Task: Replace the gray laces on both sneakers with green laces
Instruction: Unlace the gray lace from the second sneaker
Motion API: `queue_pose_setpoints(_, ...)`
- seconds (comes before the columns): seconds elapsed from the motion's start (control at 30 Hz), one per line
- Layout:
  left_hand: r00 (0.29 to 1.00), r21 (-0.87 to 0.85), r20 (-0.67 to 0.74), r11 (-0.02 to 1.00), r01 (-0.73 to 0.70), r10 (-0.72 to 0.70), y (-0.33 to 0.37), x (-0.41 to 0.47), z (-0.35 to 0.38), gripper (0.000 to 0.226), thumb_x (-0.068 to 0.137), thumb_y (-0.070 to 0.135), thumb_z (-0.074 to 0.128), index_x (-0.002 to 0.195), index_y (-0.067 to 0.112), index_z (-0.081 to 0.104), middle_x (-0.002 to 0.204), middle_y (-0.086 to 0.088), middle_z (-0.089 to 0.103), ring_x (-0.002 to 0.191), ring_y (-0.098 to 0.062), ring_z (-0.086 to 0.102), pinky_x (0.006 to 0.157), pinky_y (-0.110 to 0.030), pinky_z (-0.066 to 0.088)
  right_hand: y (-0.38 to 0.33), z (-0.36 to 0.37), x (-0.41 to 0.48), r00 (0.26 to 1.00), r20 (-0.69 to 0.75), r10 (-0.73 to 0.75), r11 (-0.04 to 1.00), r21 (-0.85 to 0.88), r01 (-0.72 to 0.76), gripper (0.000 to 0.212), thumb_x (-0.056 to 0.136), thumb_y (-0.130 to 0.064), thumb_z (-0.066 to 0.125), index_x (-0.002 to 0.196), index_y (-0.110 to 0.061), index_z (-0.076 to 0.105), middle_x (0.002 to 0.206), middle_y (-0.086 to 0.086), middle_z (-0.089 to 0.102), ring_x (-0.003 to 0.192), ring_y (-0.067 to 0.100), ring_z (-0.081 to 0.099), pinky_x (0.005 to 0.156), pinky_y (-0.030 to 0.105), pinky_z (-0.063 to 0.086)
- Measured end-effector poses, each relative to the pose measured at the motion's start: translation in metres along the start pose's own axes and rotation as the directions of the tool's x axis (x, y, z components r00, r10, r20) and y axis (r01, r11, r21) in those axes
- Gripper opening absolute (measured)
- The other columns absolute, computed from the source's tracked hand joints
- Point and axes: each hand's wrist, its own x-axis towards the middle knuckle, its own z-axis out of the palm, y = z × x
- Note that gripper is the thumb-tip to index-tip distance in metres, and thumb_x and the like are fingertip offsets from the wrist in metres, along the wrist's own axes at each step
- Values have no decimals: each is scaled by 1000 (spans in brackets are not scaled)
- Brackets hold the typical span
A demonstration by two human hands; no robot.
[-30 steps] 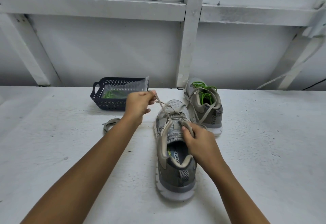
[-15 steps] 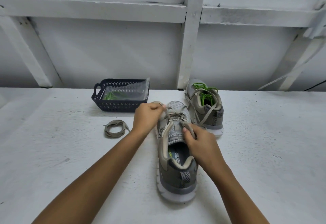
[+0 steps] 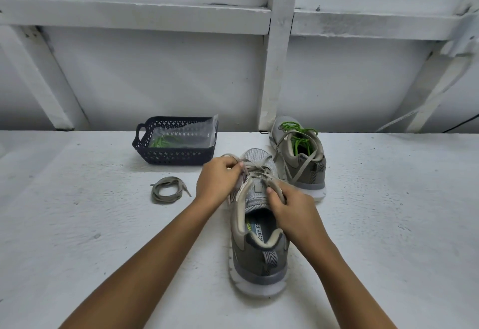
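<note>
Right at the middle of the white table [image 3: 388, 225], the near sneaker [image 3: 259, 248] sits heel toward the person, toe pointing at the wall, and its gray lace [image 3: 261, 172] is threaded across the front. The left hand [image 3: 217, 181] is curled in at the shoe's left side, pinching a loop of that gray lace between fingers and thumb. The right hand [image 3: 290, 207] is clamped on the right edge of the upper beside the tongue, thumb pressed down on top, fingers wrapped round it. Just beyond and to the right stands the second sneaker [image 3: 311, 170], and a green lace [image 3: 300, 142] is in its eyelets, ends spilling into the opening. Out to the left, a loose gray lace [image 3: 166, 194] lies coiled on the table. Behind it, a dark blue basket [image 3: 173, 157] holds a clear bag [image 3: 197, 131] with green laces [image 3: 166, 142] inside
</note>
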Motion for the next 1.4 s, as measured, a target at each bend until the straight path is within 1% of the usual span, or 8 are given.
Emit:
queue_pose_setpoints(0.07, 998, -146, -55, 989, 35, -44, 0, 6, -5, 20, 88, 27, 63, 71, 19, 70, 68, 10, 64, 73, -17, 61, 67, -23, 46, -1, 0, -1, 1000, -1, -1, 1000, 5, 1, 27, 96, -30, 46, 109, -17, 66, 93, 3, 68, 85, 15, 57, 65, 24, 34)
queue_pose_setpoints(0.17, 990, -335, -98, 940, 62, -101, -3, 12, -10, 23, 87, 29, 63, 65, 23, 68, 68, 6, 66, 79, -25, 66, 80, -44, 56, -1, -1, -1, 1000, -5, -9, 1000, 8, 9, 26, 96, -29, 47, 111, -17, 65, 95, 4, 68, 86, 16, 57, 66, 25, 36)
queue_pose_setpoints(0.37, 989, -71, 139, 996, 62, -52, -1, -1, -4, 23, 87, 30, 64, 71, 15, 68, 59, 7, 58, 57, -7, 50, 58, -25, 37, -1, -1, 0, 1000, -1, -21, 1000, -1, 21, 27, 96, -29, 46, 111, -16, 65, 95, 4, 68, 87, 16, 58, 66, 25, 35)
queue_pose_setpoints(0.77, 971, -332, -199, 941, 61, -133, 6, 2, -5, 18, 90, 21, 60, 75, 14, 67, 64, 8, 59, 64, -7, 52, 64, -24, 39, 0, -2, 0, 999, 11, -40, 999, -11, 40, 29, 96, -30, 46, 115, -18, 64, 99, 6, 69, 92, 20, 60, 74, 28, 43)
queue_pose_setpoints(0.97, 994, -119, 56, 988, 101, -94, -1, -5, 10, 22, 87, 30, 65, 68, 18, 64, 61, 9, 59, 60, -5, 53, 57, -20, 39, 1, -1, 0, 999, 10, -33, 999, 2, 33, 28, 96, -31, 46, 113, -20, 64, 97, 6, 69, 89, 20, 60, 69, 27, 40)
queue_pose_setpoints(1.07, 998, -121, -12, 991, 65, -67, -8, -3, 14, 15, 84, 26, 66, 70, 22, 65, 74, 4, 67, 76, -18, 63, 71, -30, 47, 1, -2, -1, 999, 9, -35, 999, 7, 35, 28, 96, -31, 46, 113, -20, 65, 98, 5, 69, 90, 19, 59, 68, 26, 37)
queue_pose_setpoints(1.3, 933, -385, -310, 922, 50, -180, -1, 13, -9, 22, 91, 23, 60, 80, 5, 67, 69, -2, 62, 66, -15, 53, 67, -29, 43, 1, -1, 0, 1000, 11, -28, 1000, 8, 28, 29, 96, -32, 45, 114, -19, 64, 99, 4, 69, 88, 15, 59, 67, 24, 37)
queue_pose_setpoints(1.4, 957, -363, -228, 928, 85, -177, -1, 10, -9, 26, 91, 29, 60, 79, 8, 67, 60, 5, 55, 56, -8, 46, 57, -26, 38, 2, -2, 0, 1000, 14, -28, 1000, 2, 28, 30, 96, -32, 45, 116, -19, 63, 100, 3, 68, 88, 15, 59, 67, 24, 37)
